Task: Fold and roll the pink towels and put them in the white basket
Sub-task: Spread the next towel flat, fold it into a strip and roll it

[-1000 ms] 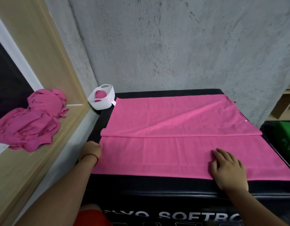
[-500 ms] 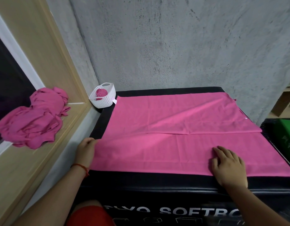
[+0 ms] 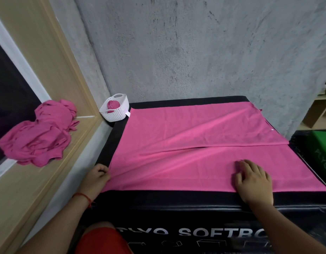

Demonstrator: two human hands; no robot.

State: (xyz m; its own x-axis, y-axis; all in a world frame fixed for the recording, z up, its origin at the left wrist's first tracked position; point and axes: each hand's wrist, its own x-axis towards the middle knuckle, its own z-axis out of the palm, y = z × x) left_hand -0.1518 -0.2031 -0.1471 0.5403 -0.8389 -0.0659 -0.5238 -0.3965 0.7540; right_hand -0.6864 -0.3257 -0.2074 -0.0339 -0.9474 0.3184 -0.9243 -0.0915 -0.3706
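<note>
Mid-fold, I think: my left hand [image 3: 98, 176] pinches the towel [image 3: 186, 167] at its edge, right hand [image 3: 253, 181] pressing flat, fingers [image 3: 245, 165] straight; next, carry that edge across.

Head-worn camera looks forward and down, close over the black box [image 3: 176, 200].

White basket [image 3: 116, 115] sits at table's [image 3: 176, 196] far-left corner, hemmed by concrete wall [image 3: 195, 52] behind and wooden window frame [image 3: 54, 57] left; open from above

Both forearms are bare, a thin red string bracelet [image 3: 83, 197] circles the left wrist (red shorts [image 3: 101, 241] below).
</note>
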